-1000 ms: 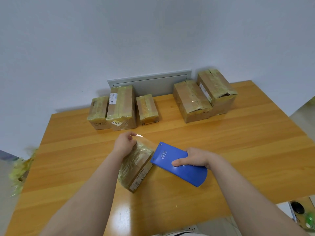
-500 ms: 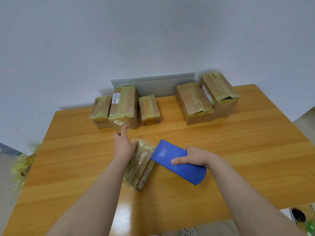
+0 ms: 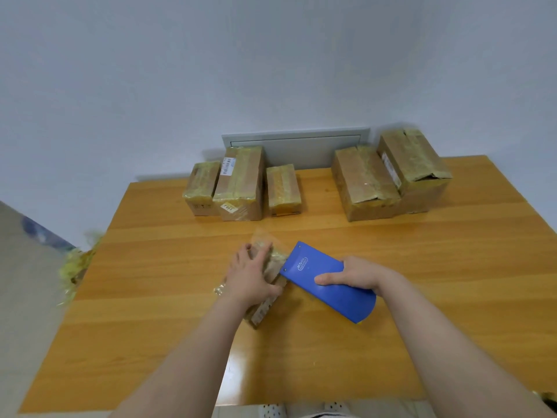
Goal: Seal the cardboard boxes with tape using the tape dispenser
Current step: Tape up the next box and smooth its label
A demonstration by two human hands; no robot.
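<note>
A small cardboard box (image 3: 263, 309) wrapped in yellowish tape lies on the wooden table (image 3: 391, 267) in front of me. My left hand (image 3: 251, 276) lies flat on its top, fingers spread and pressing down. A strip of clear tape (image 3: 265, 236) sticks out past the box's far end. My right hand (image 3: 352, 274) grips the blue tape dispenser (image 3: 328, 282), whose front edge touches the box's right side. The hand hides most of the box's top.
Three taped boxes (image 3: 239, 184) stand at the back left of the table and two larger ones (image 3: 388, 176) at the back right, against a grey wall panel (image 3: 297, 146). A heap of crumpled tape (image 3: 75, 267) lies off the table's left edge.
My left hand let go of the tape end it was pinching, then came down flat on the box's top. The dispenser stayed beside the box.
</note>
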